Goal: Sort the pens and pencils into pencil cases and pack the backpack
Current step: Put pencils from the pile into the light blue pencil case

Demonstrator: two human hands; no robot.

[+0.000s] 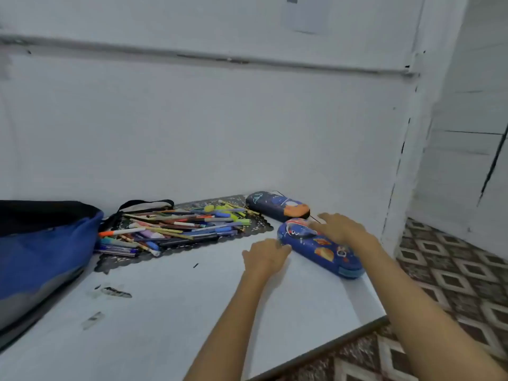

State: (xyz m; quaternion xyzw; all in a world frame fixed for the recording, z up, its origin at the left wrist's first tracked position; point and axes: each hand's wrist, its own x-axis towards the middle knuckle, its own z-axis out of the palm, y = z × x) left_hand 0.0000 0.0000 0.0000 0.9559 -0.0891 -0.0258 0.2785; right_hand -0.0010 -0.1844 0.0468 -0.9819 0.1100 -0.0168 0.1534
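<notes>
Steadying case (325, 250): right grip (339, 226) flat on lid, holding nothing; left grip (265, 255) curled at its end, hold unclear. Pens (176, 229) lie left of grips. We risk shoving case off surface (192, 303) edge.

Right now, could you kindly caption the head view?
Left hand and right hand touch the near blue pencil case beside scattered pens.

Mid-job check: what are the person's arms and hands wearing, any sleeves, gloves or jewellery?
Nothing worn shows. The left hand and right hand have no gloves, and no rings can be made out. The left forearm and right forearm are bare to the frame's edge: no sleeves, watch or bracelet in view.
</notes>
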